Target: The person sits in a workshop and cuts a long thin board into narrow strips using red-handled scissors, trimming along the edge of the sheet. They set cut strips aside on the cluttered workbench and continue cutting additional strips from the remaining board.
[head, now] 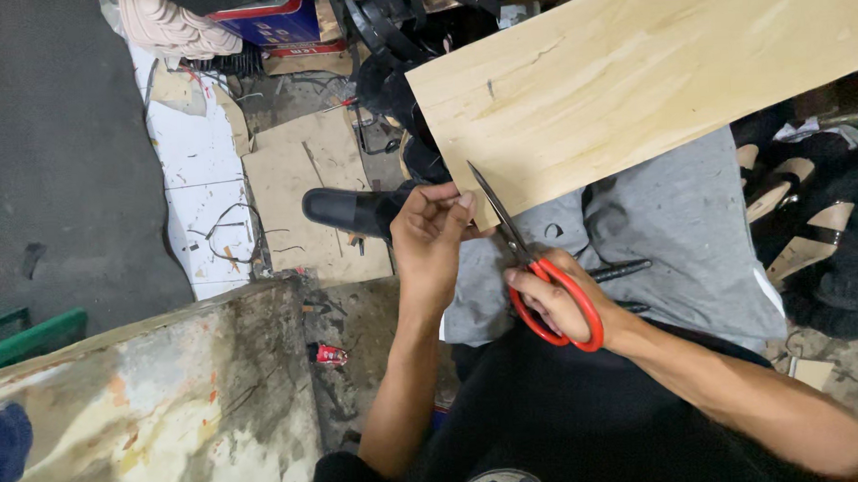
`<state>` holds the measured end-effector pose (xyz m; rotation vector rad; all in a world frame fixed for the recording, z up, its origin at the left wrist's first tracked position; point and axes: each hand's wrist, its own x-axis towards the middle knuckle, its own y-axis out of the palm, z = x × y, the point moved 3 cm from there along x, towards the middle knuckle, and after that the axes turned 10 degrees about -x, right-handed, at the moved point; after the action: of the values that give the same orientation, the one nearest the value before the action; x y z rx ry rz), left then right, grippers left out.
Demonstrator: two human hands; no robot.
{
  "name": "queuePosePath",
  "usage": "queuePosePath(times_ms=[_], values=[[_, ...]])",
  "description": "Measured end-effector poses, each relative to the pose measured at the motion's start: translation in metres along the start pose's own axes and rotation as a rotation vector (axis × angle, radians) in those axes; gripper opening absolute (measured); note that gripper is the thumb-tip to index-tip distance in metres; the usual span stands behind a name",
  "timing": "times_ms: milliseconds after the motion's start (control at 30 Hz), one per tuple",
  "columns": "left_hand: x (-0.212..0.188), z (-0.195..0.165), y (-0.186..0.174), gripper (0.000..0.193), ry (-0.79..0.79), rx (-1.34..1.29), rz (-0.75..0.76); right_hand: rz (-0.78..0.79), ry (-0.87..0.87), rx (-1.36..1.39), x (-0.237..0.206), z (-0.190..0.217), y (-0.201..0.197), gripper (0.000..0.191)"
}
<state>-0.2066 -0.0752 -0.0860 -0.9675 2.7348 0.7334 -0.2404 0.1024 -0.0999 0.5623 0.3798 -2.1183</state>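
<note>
barely begun, by the look of it: large pale sheet [634,68] of thin board or stiff paper uncut across nearly all of its face, edges clean, no offcut visible near the fingers; only the lower left corner met by the blades, so the cutting judged to be at its very start, with the whole length of the sheet left. left hand [431,236] raised from a bent forearm, fingers curled and closed on the sheet's lower left corner, thumb on top, pinching the edge just beside the blade tips. right hand [555,301] lower and to the right of that, fingers threaded through the red loops of the scissors [537,275] and gripping them, wrist turned so the blades point up and left toward the pinched corner. blades a little parted, tips touching or just over the sheet's edge right next to the left fingers; whether any slit is made there cannot be told. sheet held in the air over the grey cloth [679,230] on the lap, slanting up and away from both sets of fingers. beyond the left fingers, a black shoe [351,211] on cardboard scraps [306,193] on the floor; below the left forearm, a worn, stained worktop [157,407].
</note>
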Motion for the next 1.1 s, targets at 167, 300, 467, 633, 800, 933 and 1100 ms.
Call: queuePosePath(times_ms=[167, 300, 467, 633, 800, 933, 1100], values=[[-0.01, 0.011, -0.008, 0.015, -0.075, -0.092, 0.054, 0.059, 0.025, 0.016, 0.003, 0.007, -0.003, 0.043], [-0.024, 0.014, -0.007, 0.014, -0.112, -0.165, 0.083, 0.094, -0.179, -0.11, 0.014, 0.018, -0.01, 0.04], [-0.02, 0.001, 0.003, 0.027, -0.168, -0.08, 0.12, 0.033, 0.063, -0.077, 0.014, -0.002, -0.002, 0.023], [0.0, -0.009, 0.004, 0.017, -0.042, -0.057, 0.001, -0.106, -0.396, -0.304, 0.006, 0.02, -0.006, 0.019], [0.005, -0.002, -0.004, 0.012, 0.06, -0.008, 0.022, 0.266, 0.256, -0.259, -0.012, 0.029, -0.033, 0.03], [-0.017, 0.012, -0.001, 0.013, -0.114, -0.176, 0.084, 0.098, -0.187, -0.554, -0.009, 0.053, -0.041, 0.021], [-0.04, 0.009, -0.001, 0.012, -0.255, -0.301, 0.113, -0.004, -0.255, -0.517, -0.008, 0.059, -0.023, 0.016]])
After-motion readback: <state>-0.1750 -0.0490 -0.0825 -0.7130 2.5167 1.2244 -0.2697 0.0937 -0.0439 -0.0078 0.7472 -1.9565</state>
